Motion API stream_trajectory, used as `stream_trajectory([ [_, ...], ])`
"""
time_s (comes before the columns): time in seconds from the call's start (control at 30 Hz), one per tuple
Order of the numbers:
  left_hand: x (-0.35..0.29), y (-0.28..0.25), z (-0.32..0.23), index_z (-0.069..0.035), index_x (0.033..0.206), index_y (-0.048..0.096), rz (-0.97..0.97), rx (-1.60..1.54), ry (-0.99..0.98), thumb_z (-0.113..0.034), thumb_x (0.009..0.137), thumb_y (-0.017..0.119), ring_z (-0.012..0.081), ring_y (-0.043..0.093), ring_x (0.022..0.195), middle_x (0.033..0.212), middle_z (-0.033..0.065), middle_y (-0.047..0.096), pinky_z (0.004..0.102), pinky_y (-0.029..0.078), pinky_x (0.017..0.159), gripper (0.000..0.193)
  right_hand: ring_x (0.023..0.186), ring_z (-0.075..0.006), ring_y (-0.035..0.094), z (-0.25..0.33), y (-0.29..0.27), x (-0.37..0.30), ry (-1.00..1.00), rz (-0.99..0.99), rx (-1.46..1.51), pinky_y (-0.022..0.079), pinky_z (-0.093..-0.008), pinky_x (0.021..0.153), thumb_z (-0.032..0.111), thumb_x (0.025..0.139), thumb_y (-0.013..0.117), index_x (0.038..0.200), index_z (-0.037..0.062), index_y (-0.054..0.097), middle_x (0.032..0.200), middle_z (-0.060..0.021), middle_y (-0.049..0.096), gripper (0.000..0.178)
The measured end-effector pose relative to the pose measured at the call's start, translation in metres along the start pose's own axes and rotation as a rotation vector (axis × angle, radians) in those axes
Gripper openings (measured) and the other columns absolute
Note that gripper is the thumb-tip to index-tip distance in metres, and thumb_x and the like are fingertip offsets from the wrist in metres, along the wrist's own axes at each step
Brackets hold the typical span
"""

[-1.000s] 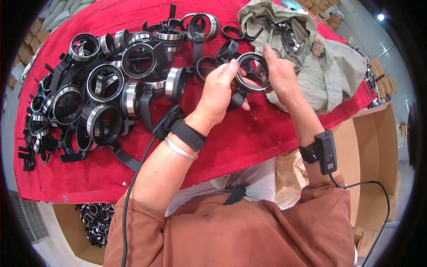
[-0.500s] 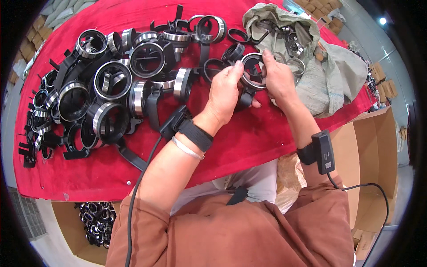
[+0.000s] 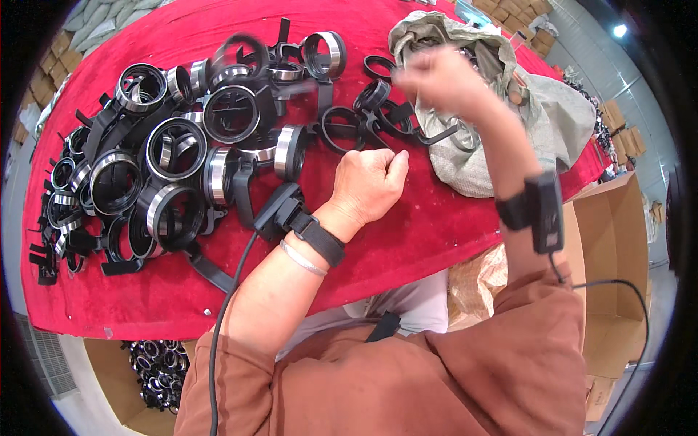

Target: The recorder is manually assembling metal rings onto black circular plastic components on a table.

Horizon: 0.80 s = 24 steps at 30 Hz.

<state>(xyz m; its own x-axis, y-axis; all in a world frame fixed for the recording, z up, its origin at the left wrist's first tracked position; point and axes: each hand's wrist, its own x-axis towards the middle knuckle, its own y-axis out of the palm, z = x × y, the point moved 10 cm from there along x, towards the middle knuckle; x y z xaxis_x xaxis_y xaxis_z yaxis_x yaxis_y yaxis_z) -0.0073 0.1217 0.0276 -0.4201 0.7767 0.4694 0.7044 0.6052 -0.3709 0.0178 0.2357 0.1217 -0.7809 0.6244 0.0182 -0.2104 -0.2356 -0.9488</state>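
Both fists closed above the red counter, ring parts all around.

Your left hand (image 3: pixel 369 183) rests on the red counter (image 3: pixel 436 225) curled into a fist, grip pressed together, and nothing shows inside it. Your right hand (image 3: pixel 443 80) is raised and blurred at about one o'clock from the left, fingers folded in; whether it pinches anything, you cannot tell. Nearest the left hand, at eleven o'clock, lies a thin black ring (image 3: pixel 342 129), and more black rings (image 3: pixel 378 98) lie beside the grey cloth sack (image 3: pixel 509 116). These hoops look light, stiff and hard, so pinch them across the rim. The pile of metal-banded rings (image 3: pixel 174 160) at nine o'clock looks heavier and smooth; take those by the black strap or outer band.
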Motion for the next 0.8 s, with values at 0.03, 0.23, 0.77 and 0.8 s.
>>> stream_trajectory([
  [0.03, 0.000, 0.005, 0.007, 0.001, 0.065, 0.059, 0.039, 0.060, -0.027, -0.019, 0.085, 0.058, 0.0234, 0.057, 0.049, 0.059, 0.0171, 0.057, 0.0341, 0.044, 0.050, 0.027, 0.068, -0.0232, 0.062, -0.009, 0.011, -0.010, -0.014, -0.024, -0.134, 0.050, -0.0339, 0.062, 0.029, 0.076, 0.067, 0.082, 0.0058, 0.067, 0.076, -0.0106, 0.064, 0.024],
  [0.23, 0.002, 0.025, 0.018, -0.003, 0.124, 0.050, 0.153, 0.007, -0.074, -0.019, 0.084, 0.058, 0.0174, 0.065, 0.066, 0.078, 0.0159, 0.065, 0.0307, 0.050, 0.065, 0.044, 0.081, -0.0346, 0.064, -0.055, 0.071, -0.050, -0.034, -0.166, -0.545, 0.051, -0.0438, 0.072, 0.010, 0.077, 0.055, 0.096, 0.0033, 0.057, 0.085, -0.0182, 0.063, 0.020],
  [0.77, -0.001, 0.038, 0.023, 0.003, 0.108, 0.057, 0.264, -1.279, -0.502, -0.027, 0.096, 0.044, 0.0262, 0.063, 0.091, 0.101, 0.0166, 0.063, 0.0392, 0.050, 0.084, 0.034, 0.069, -0.0212, 0.065, -0.077, 0.013, -0.094, 0.059, -0.479, 0.276, 0.050, -0.0320, 0.065, 0.030, 0.075, 0.070, 0.091, 0.0009, 0.068, 0.076, -0.0144, 0.067, 0.033],
  [0.8, -0.001, 0.039, 0.021, 0.003, 0.108, 0.057, 0.266, -1.282, -0.501, -0.027, 0.096, 0.044, 0.0262, 0.063, 0.091, 0.101, 0.0166, 0.063, 0.0392, 0.050, 0.084, 0.034, 0.074, -0.0299, 0.064, -0.093, 0.004, -0.089, 0.125, -0.510, 0.080, 0.050, -0.0366, 0.070, 0.031, 0.073, 0.070, 0.085, -0.0006, 0.068, 0.079, -0.0171, 0.066, 0.034],
])
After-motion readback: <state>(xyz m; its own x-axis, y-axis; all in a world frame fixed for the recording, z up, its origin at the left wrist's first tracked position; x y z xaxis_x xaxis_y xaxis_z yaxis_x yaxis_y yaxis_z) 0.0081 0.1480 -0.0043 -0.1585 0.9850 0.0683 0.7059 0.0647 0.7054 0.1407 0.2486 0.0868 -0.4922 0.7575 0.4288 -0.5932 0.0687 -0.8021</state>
